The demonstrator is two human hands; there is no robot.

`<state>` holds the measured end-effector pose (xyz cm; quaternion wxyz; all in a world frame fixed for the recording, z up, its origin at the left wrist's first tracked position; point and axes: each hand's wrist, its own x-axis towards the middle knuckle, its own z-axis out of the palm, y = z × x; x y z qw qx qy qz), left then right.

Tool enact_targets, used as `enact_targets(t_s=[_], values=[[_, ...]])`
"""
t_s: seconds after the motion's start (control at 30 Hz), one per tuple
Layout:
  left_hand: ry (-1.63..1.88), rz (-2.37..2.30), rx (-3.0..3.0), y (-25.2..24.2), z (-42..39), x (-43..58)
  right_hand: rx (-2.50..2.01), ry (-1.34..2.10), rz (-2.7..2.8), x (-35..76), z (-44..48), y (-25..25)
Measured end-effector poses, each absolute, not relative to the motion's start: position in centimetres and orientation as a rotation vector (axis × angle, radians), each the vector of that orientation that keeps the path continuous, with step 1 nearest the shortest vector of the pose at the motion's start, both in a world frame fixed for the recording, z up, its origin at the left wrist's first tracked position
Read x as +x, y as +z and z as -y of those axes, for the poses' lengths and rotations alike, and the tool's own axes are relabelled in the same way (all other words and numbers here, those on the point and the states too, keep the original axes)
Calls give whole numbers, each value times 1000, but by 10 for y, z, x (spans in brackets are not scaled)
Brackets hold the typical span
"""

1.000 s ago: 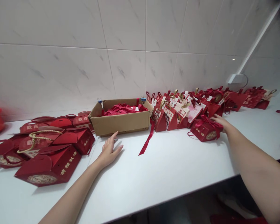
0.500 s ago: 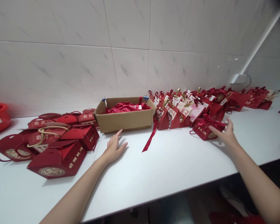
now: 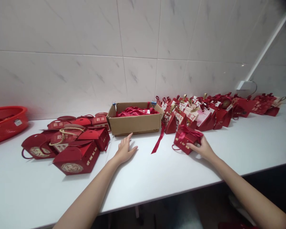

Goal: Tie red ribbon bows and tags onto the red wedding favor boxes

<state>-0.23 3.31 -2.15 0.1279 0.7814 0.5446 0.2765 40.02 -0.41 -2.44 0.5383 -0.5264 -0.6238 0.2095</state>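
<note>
My right hand (image 3: 203,149) is closed on the right side of a small red gift box (image 3: 184,141), thumb on its near face. The box is topped with a dark red ribbon bow (image 3: 188,132), and a thin cord loop sticks out at its left. My left hand (image 3: 125,151) lies on the white table with fingers apart and nothing in it. Just beyond its fingertips stands a cardboard box (image 3: 134,125) full of red ribbons (image 3: 135,111). One ribbon strip (image 3: 159,140) hangs over its right corner onto the table.
Several red gift boxes with handles (image 3: 72,159) stand to the left. Behind them, at the far left, is a red plastic basin (image 3: 8,127). Rows of red and white gift bags (image 3: 181,117) line the tiled wall (image 3: 143,73) on the right. The table's front edge (image 3: 162,198) runs below my arms.
My right hand has closed on the bow-topped gift box and moved it left and nearer to me. My left hand stays in about the same spot. The view has shifted a little left.
</note>
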Motion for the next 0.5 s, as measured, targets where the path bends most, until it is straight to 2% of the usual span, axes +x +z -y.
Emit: enact_targets(t_s=[0.07,0.23,0.5], values=[[803,-1586,2266,-21,-32,-2,-1241,507,1536,369,6,-21],[826,-1552,2270,-23,-32,-5,-1440,260,1458,338,4,-15],[824,-1524,2263,-22,-27,-5,-1883,-119,1177,414,9,-24]])
